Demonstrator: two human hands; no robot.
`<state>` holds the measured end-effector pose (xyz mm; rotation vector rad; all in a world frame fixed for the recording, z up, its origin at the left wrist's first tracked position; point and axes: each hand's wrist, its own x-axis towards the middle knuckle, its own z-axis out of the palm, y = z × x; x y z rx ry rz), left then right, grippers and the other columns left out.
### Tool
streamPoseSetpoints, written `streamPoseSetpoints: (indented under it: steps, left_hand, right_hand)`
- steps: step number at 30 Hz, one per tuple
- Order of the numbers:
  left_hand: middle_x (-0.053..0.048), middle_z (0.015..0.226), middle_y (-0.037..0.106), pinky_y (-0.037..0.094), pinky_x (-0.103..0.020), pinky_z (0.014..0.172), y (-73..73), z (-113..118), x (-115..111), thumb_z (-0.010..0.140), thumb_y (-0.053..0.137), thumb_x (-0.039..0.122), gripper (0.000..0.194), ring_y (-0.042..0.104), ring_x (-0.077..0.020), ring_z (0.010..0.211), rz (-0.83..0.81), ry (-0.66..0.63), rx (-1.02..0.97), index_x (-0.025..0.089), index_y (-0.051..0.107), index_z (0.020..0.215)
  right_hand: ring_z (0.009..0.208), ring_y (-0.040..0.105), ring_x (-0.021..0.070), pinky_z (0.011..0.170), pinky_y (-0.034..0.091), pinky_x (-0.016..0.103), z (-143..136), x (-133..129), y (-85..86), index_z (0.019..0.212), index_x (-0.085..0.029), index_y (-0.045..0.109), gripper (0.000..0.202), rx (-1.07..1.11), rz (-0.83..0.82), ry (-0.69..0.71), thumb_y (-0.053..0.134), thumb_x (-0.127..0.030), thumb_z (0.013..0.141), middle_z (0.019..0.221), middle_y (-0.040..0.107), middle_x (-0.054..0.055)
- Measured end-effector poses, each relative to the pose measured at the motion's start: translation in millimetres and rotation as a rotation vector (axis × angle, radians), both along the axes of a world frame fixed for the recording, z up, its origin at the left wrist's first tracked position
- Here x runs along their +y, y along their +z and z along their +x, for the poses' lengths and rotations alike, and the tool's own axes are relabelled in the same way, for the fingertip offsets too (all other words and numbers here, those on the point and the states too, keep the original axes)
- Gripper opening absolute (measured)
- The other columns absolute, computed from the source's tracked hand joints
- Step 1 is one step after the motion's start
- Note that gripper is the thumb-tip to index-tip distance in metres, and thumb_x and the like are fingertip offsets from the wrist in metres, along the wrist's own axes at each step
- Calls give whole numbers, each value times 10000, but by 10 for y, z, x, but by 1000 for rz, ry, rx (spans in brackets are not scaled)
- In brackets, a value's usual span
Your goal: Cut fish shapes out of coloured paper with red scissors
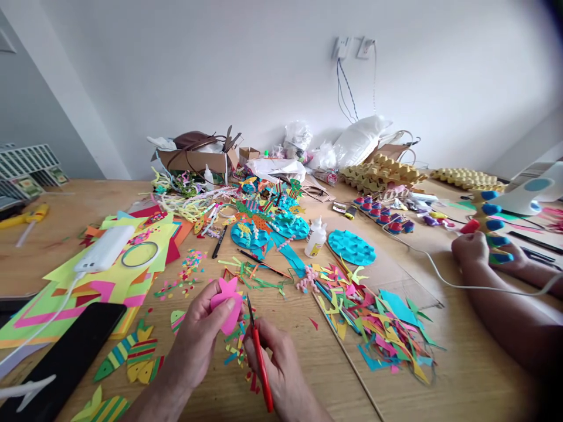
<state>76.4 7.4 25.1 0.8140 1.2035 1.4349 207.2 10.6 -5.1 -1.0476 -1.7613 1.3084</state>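
A pink paper cutout (227,310) with a pointed, notched top is pinched between the thumb and fingers of my left hand (200,331). My right hand (275,363) holds scissors (263,372) with red handles, their dark blades pointing up and away, just right of the pink paper and apart from it. Striped paper fish (141,356) lie on the table left of my left hand. Small confetti pieces (235,346) are scattered between and under my hands.
Coloured paper scraps (391,334) and a thin stick (347,354) lie to the right. A black phone (65,360) and paper sheets (48,293) are at left. Glue bottles (315,239) stand beyond. At right, another person's hands (470,249) hold a painted egg-carton strip (490,223).
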Motion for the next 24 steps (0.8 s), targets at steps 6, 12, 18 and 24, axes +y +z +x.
streamPoseSetpoints:
  steps: [6, 12, 18, 24]
  left_hand:
    - [42, 654, 546, 398, -199, 599, -19, -3, 4, 713, 649, 305, 136, 506, -113, 637, 9, 13, -24, 202, 601, 786]
    - [60, 631, 481, 370, -180, 563, -47, 16, 21, 730, 637, 271, 84, 440, -95, 603, 40, -5, -58, 210, 592, 765]
    - [47, 662, 530, 394, -193, 600, -65, 35, 0, 723, 635, 286, 109, 450, -105, 619, 4, -1, -3, 206, 599, 786]
    - [47, 662, 516, 410, -209, 632, -69, 49, -13, 729, 623, 285, 135, 474, -124, 648, -7, 0, 43, 215, 611, 845]
  right_hand:
    - [492, 319, 93, 463, 251, 207, -5, 0, -18, 609, -194, 376, 209, -3, -6, 1, 384, -279, 799, 524, 343, -53]
    - [499, 330, 94, 468, 251, 206, -7, -6, -66, 611, -194, 377, 203, -15, -17, 0, 397, -272, 797, 520, 350, -54]
    - [490, 308, 88, 460, 253, 201, -12, 21, -59, 590, -195, 359, 231, 18, -28, -1, 393, -283, 800, 517, 323, -57]
    - [504, 310, 93, 455, 261, 197, -4, 11, -67, 582, -194, 361, 273, 30, -35, -8, 397, -329, 817, 515, 329, -50]
